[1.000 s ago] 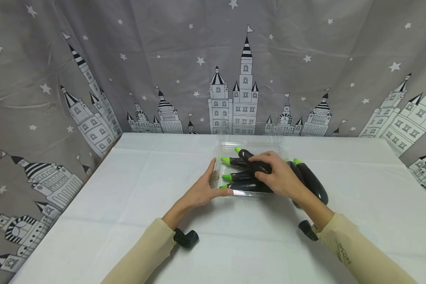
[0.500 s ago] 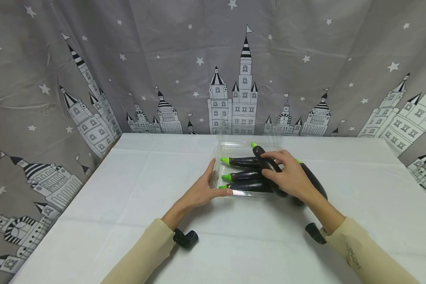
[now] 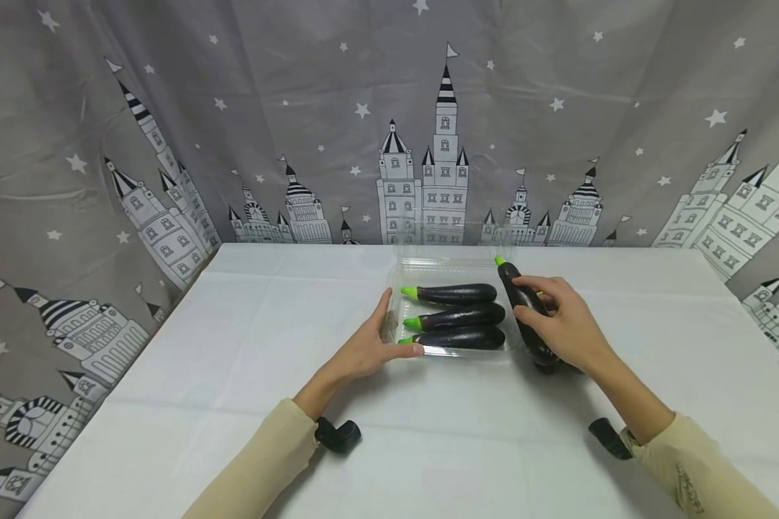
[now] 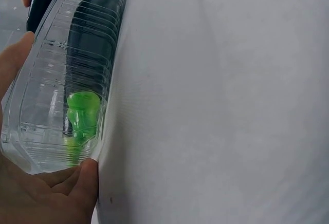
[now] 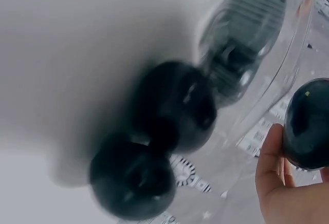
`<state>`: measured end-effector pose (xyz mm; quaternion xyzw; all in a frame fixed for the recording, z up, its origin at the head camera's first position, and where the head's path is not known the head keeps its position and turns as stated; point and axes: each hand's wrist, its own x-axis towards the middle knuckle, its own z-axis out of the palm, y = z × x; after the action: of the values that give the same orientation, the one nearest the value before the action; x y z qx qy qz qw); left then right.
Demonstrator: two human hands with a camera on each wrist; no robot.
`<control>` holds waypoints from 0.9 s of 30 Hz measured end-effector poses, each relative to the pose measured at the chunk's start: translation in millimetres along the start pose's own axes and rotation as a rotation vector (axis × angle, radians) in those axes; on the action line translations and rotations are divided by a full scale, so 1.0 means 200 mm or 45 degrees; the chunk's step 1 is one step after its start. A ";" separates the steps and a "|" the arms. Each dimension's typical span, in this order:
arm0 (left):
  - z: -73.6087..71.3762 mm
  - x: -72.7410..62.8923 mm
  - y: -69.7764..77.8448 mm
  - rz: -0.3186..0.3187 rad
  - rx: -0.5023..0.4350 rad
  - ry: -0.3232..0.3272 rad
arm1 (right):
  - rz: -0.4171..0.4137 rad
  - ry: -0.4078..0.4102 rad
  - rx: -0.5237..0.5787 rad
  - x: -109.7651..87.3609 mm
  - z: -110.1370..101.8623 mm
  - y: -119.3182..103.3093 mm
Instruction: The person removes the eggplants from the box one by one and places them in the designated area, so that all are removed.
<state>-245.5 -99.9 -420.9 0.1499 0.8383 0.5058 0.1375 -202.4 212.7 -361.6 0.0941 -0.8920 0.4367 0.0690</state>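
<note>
Loose eggplants (image 5: 175, 103): mostly hidden behind the right hand (image 3: 566, 322) in the head view, blurred in the right wrist view
Held eggplant (image 5: 311, 124): cut off by the latter's right edge
Tabletop (image 3: 448, 440): near edge cut off
Sleeve lettering (image 3: 688, 490): too small to read

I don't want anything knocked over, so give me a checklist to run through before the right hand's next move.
1. Right hand has a grip on the held eggplant: ok, thumb and fingers are around it.
2. Left hand is on the clear box: ok, it touches the left end.
3. Lid is out of the way: ok, it stands open behind.
4. Three eggplants lie inside the box: ok, side by side.
5. Spot just right of the box is free: not ok, two other eggplants lie there.
6. Held eggplant touches neither of those: cannot tell.
</note>
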 end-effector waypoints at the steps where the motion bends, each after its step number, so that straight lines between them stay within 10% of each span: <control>1: 0.00 0.00 0.00 -0.002 0.003 0.000 | 0.004 0.002 -0.016 -0.01 -0.02 0.01; 27: 0.00 0.01 0.00 -0.021 -0.016 -0.002 | 0.094 0.094 -0.183 -0.12 -0.26 0.31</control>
<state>-247.0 -99.4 -421.4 0.1426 0.8363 0.5096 0.1434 -190.6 293.8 -381.3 0.0398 -0.9207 0.3771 0.0925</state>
